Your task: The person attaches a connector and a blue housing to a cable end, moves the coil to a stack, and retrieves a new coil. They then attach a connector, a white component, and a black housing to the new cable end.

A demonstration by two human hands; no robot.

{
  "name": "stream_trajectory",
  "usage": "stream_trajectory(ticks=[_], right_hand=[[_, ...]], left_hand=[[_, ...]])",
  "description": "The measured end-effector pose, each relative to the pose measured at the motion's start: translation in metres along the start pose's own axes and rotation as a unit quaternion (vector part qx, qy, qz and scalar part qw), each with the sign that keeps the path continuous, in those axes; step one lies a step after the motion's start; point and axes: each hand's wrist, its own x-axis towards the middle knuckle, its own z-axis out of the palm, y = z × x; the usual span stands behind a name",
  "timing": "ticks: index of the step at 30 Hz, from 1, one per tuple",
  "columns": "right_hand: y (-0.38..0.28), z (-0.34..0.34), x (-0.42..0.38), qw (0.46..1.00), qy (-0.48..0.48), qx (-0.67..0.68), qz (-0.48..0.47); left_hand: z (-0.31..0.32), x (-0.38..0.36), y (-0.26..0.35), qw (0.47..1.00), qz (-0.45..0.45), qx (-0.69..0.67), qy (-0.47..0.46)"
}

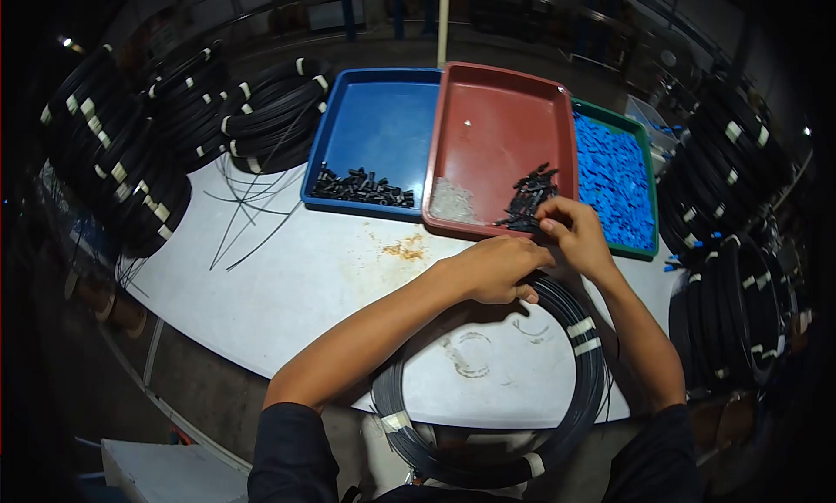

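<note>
A coil of black cable (589, 364), bound with white tape, lies at the front of the white table and overhangs its near edge. My left hand (503, 270) is curled over the coil's far side, fingers bent round the cable; its fingertips are partly hidden. My right hand (576, 235) is at the near right corner of the red tray (505, 111), thumb and fingers pinched together beside a pile of small black parts (529, 198). Whatever sits between those fingertips is too small to name. Clear small pieces (452, 201) lie left of that pile.
A blue tray (383, 102) holds short black pieces (361, 189). The green tray (649, 155) holds many blue pieces (614, 185). Stacked cable coils stand left (113, 155) and right (731, 303). Loose cable ends (248, 205) spread across the table's left side.
</note>
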Motion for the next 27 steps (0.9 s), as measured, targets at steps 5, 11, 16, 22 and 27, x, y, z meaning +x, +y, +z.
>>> stream_trajectory(ticks=[5, 11, 16, 22, 27], right_hand=[[-0.002, 0.019, -0.019, 0.997, -0.018, -0.039, -0.058], [-0.008, 0.025, -0.023, 0.998, -0.037, 0.001, -0.053], [0.001, 0.023, -0.024, 0.99, -0.077, -0.033, -0.111], [-0.002, 0.023, -0.022, 0.987, -0.081, -0.024, -0.137], [-0.003, 0.021, -0.024, 0.984, -0.07, -0.04, -0.158]], left_hand=[[-0.058, -0.066, -0.003, 0.994, -0.053, 0.087, 0.029], [-0.108, -0.173, -0.067, 0.934, -0.236, 0.207, 0.167], [-0.119, -0.19, -0.111, 0.912, -0.279, 0.215, 0.21], [-0.122, -0.15, -0.144, 0.912, -0.267, 0.266, 0.163], [-0.133, -0.128, -0.161, 0.918, -0.209, 0.311, 0.134]])
